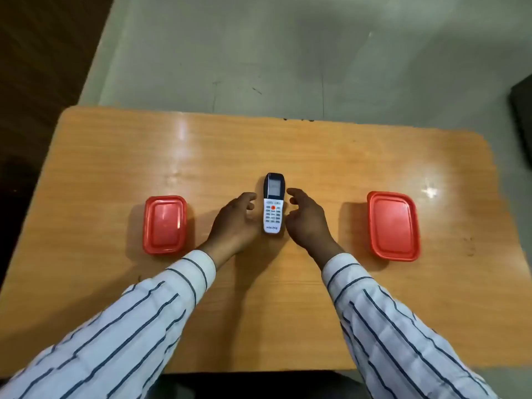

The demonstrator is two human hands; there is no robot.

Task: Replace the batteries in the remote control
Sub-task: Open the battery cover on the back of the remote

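On wooden table (201,156), remote control (273,203) lies face-up, display end pointing away.

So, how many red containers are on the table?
2. One red lidded container lies left of the remote control, the other lies right of it. Both are closed.

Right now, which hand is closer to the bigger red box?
Right. The right hand sits beside the remote, between it and the bigger red box. The left hand is on the remote's far side.
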